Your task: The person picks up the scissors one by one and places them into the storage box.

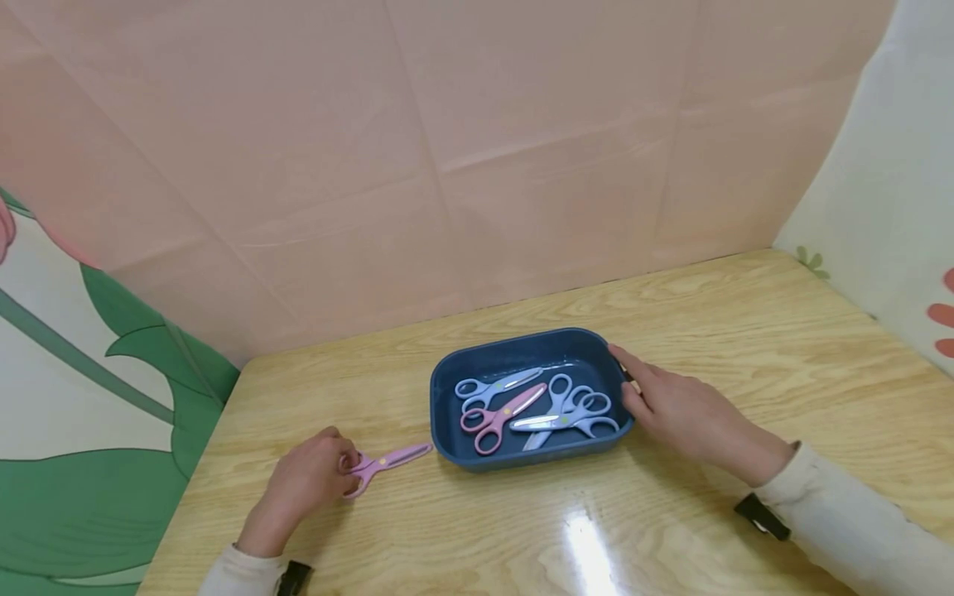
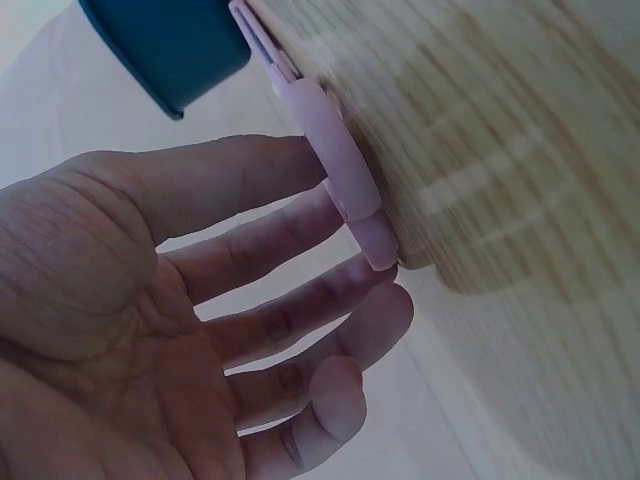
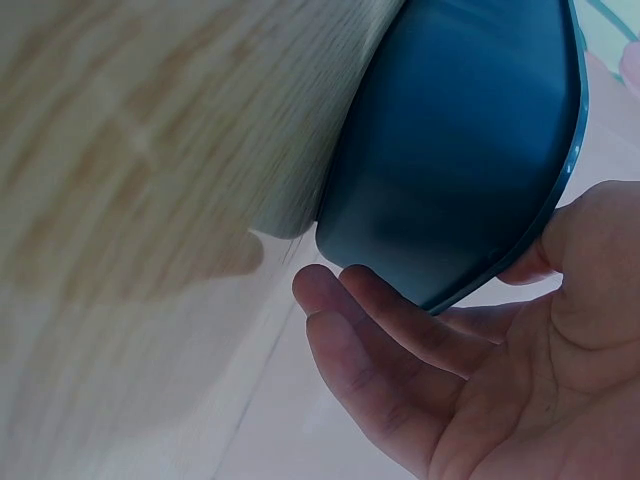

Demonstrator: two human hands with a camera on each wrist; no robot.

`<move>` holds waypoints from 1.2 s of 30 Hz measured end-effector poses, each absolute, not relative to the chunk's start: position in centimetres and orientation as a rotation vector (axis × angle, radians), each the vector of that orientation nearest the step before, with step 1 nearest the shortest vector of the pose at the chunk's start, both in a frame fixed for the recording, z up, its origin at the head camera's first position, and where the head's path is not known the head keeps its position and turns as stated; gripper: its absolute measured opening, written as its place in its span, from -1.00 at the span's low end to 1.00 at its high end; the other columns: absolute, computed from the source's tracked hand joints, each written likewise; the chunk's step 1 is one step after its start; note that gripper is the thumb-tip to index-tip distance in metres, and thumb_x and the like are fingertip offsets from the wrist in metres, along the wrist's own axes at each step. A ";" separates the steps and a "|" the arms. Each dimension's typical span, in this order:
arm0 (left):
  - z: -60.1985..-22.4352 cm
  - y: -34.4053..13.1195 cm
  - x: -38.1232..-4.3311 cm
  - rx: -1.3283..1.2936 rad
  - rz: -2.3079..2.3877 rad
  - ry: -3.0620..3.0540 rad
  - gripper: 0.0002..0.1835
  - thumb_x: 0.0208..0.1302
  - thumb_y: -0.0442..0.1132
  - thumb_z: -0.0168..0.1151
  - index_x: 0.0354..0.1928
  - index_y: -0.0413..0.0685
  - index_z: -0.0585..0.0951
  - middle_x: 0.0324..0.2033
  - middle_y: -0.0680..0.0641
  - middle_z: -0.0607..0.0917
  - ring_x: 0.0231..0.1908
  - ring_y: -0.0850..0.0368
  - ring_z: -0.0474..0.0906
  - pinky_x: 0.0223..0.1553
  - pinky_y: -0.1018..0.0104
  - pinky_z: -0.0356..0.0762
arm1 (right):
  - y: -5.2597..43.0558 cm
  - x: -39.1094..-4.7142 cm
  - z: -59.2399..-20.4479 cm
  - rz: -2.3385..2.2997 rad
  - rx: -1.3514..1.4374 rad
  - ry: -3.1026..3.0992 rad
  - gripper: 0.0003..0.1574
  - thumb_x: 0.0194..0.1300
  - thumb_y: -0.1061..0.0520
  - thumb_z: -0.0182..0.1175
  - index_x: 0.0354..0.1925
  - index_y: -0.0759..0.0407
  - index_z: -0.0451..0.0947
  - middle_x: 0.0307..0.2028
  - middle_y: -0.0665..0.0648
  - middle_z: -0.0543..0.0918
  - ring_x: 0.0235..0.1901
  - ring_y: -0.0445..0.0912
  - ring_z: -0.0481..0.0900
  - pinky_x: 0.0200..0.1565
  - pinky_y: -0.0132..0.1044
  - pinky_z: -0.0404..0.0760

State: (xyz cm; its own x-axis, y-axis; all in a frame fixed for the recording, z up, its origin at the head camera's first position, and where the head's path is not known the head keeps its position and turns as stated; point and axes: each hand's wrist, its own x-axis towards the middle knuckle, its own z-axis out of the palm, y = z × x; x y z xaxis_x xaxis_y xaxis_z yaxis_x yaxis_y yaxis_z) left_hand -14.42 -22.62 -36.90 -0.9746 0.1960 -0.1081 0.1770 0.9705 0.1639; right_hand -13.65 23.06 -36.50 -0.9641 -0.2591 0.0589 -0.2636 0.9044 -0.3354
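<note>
At the left of the head view, my left hand (image 1: 311,473) pinches the handles of a pair of pink scissors (image 1: 395,457). The closed blades point right, with the tip beside the near left corner of a dark blue plastic box (image 1: 477,465). In the left wrist view, the thumb and fingertips meet the pink handle loops (image 2: 335,150) close over the table. My right hand (image 1: 681,418) holds the box by its right end, thumb at the rim and fingers along the outer wall (image 3: 450,130). Inside lie pink scissors (image 1: 489,422) and several light blue scissors (image 1: 570,420).
The box stands on a wood-grain table (image 1: 477,530). A pink cloth backdrop (image 1: 447,165) rises behind the far edge. A panel with green leaves (image 1: 97,505) borders the left, and a white panel (image 1: 887,215) the right.
</note>
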 end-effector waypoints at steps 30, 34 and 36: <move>-37.1 -22.2 -14.9 0.284 0.757 3.009 -0.82 0.07 -0.48 0.44 -0.28 -0.18 0.67 -0.13 -0.14 0.60 -0.36 0.18 0.62 -0.39 0.50 0.57 | 23.1 -13.6 -36.7 0.544 0.413 -3.059 -0.28 0.55 -0.02 -0.13 0.53 0.21 0.05 0.34 0.44 0.41 0.19 0.35 0.54 0.05 0.26 0.60; -37.1 -21.7 -14.7 0.285 0.827 2.976 -0.81 0.06 -0.50 0.43 -0.29 -0.17 0.67 -0.12 -0.15 0.59 -0.39 0.20 0.61 -0.41 0.53 0.57 | 23.1 -13.6 -36.6 0.547 0.412 -3.060 -0.28 0.55 -0.02 -0.13 0.53 0.21 0.05 0.34 0.44 0.41 0.19 0.35 0.54 0.05 0.25 0.60; -37.1 -21.4 -14.6 0.292 0.834 2.974 -0.81 0.06 -0.51 0.43 -0.30 -0.15 0.67 -0.12 -0.13 0.59 -0.39 0.21 0.59 -0.41 0.52 0.57 | 23.1 -13.6 -36.6 0.547 0.411 -3.061 -0.28 0.55 -0.01 -0.13 0.54 0.21 0.05 0.34 0.44 0.41 0.19 0.34 0.54 0.05 0.25 0.61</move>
State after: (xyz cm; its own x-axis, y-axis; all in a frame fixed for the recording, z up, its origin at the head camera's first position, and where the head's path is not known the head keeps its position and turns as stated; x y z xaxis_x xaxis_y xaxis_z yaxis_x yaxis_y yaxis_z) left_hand -14.64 -21.41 -37.09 -0.9815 0.1909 0.0134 0.1701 0.8379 0.5186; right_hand -13.63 23.11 -36.64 -0.9657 -0.2547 0.0506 -0.2565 0.9048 -0.3400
